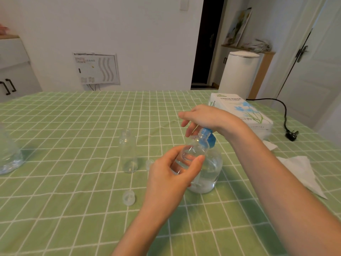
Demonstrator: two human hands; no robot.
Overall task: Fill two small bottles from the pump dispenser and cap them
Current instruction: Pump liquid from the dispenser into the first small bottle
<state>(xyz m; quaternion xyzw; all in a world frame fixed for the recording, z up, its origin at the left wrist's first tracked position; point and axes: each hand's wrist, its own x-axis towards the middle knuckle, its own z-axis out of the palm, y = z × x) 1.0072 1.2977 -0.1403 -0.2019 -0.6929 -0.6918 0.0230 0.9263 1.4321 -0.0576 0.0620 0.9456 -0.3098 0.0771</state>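
Mid-table, spare bottle (129, 152) stood upright, cap (128, 197) toward near edge. Next, left hand (166, 180) held second bottle (191, 154), thumb and fingers clamped round body, long axis tilted, mouth up-right at pump (209, 140) (blue). Touching behind, dispenser (210, 174). Above, right hand (204, 117) rested on pump, fingers loose, apart.

We look down on a green checked tablecloth (73, 126). Our left hand (166, 174) grips a small clear bottle (191, 152), tilted, its mouth at the blue pump head (210, 141) of a clear dispenser (212, 174). Our right hand (206, 117) rests on the pump, fingers loose. A second bottle (129, 154) stands upright to the left, one clear cap (149, 162) beside it and another cap (128, 197) nearer us. A tissue box (245, 111) sits behind.
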